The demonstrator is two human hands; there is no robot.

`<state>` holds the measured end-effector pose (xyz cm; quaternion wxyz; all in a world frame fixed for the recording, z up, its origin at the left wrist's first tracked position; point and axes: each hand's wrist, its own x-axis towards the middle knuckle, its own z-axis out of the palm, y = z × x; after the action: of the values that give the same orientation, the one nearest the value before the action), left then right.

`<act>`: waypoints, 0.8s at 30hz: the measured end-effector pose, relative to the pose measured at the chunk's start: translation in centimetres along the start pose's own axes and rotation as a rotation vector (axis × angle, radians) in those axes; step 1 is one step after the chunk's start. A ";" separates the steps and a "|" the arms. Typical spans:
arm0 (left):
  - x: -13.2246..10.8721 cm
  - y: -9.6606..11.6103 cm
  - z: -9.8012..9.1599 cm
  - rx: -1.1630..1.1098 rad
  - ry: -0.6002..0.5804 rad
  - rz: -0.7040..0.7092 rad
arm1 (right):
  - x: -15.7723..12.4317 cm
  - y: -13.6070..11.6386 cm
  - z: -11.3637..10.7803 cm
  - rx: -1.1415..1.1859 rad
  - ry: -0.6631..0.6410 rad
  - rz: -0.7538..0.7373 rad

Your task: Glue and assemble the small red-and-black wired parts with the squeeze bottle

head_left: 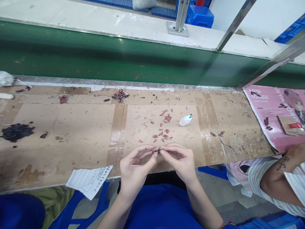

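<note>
Between my fingertips, just above the cardboard near the table's front edge, is a small dark and red piece (157,150), too small to identify. My left hand (136,162) pinches its left end. At the other end, my right hand (179,159) grips it between thumb and fingers, so both hands nearly touch. Just beyond them lie several loose small red pieces with metallic ends (164,136), and a little cluster of the same red pieces (168,118) farther back. A small white squeeze bottle (185,120) with a blue-green tip rests on its side to the right.
Worn cardboard (90,127) covers the table. A heap of black pieces (17,132) lies left; a mixed dark-red pile (120,95) sits at the back. Paper (90,179) overhangs the front edge. A co-worker's arm (276,171) is at right by a pink poster (269,108). A green barrier (107,57) runs behind.
</note>
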<state>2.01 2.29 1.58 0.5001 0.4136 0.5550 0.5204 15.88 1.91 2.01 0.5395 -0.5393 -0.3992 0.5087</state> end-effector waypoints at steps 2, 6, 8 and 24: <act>0.1 0.1 -0.1 -0.019 -0.029 -0.008 | 0.0 -0.3 0.0 -0.004 0.016 -0.012; 0.2 0.4 -0.2 -0.054 -0.058 -0.029 | 0.1 -0.6 -0.1 0.064 -0.009 0.069; 0.2 0.4 -0.2 -0.075 -0.056 -0.038 | 0.2 -0.5 -0.2 0.112 -0.042 0.117; 0.7 0.2 -0.3 -0.179 -0.043 -0.140 | 0.8 0.6 0.0 0.262 -0.098 0.387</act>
<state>1.57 2.96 1.63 0.5821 0.3385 0.5228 0.5228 15.97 2.62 1.34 0.4773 -0.5060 -0.2448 0.6754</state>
